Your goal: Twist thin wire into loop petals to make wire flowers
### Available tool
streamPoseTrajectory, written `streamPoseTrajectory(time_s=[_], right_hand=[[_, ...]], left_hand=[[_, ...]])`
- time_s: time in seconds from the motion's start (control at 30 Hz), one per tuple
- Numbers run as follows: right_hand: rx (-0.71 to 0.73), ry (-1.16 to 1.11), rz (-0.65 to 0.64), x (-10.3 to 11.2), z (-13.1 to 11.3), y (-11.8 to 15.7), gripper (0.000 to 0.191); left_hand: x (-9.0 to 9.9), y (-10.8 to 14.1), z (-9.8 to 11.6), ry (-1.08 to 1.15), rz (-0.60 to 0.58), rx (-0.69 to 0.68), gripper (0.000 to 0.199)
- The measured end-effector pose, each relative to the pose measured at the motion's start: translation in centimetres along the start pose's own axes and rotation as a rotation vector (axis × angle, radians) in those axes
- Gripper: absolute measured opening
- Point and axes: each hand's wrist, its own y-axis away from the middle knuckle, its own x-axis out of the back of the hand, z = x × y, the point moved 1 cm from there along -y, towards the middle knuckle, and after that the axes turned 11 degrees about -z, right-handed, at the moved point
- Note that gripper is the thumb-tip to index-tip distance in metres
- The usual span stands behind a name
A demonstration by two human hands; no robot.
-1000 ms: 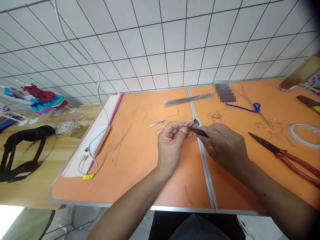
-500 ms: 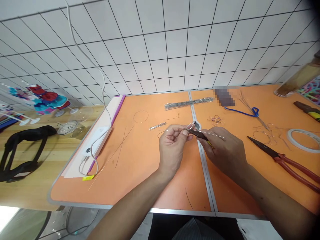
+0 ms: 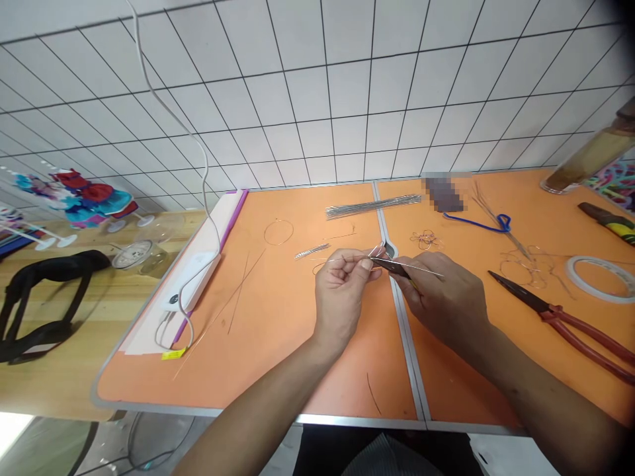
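Left hand [image 3: 342, 297] is pinching thin wire [image 3: 347, 258] between thumb and fingers, above the orange table [image 3: 278, 357]; right hand [image 3: 444, 304] is clenching small pliers [image 3: 391, 268], nose gripping near the wire's end.

Lighting bright and even, with only faint, soft shadows under the left hand [image 3: 340, 297] and right hand [image 3: 444, 304]. A blown-out glare patch [image 3: 14, 433] lies far low-left of the hands. The wall tiles [image 3: 297, 99] above them bow toward the edges. A pixelated patch [image 3: 443, 194] sits above the right hand. Top-right corner darkened.
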Motion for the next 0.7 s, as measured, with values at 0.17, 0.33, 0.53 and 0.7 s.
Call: streamPoseTrajectory(time_s=[0.17,0.33,0.53,0.7], right_hand=[[0.007,0.001,0.001,-0.01,0.05,0.06,0.019],[0.008,-0.004,0.013,0.04,0.01,0.07,0.018],[-0.005,-0.019,-0.002,0.10,-0.11,0.01,0.017],[0.004,0.018,0.000,-0.01,0.13,-0.19,0.015]], left_hand=[[-0.01,0.04,-0.03,-0.009,-0.012,-0.002,0.023],[-0.08,0.17,0.08,-0.021,-0.014,0.003,0.023],[-0.10,0.20,0.29,-0.028,-0.009,0.021,0.026],[0.04,0.03,0.13,-0.014,-0.026,0.020,0.025]])
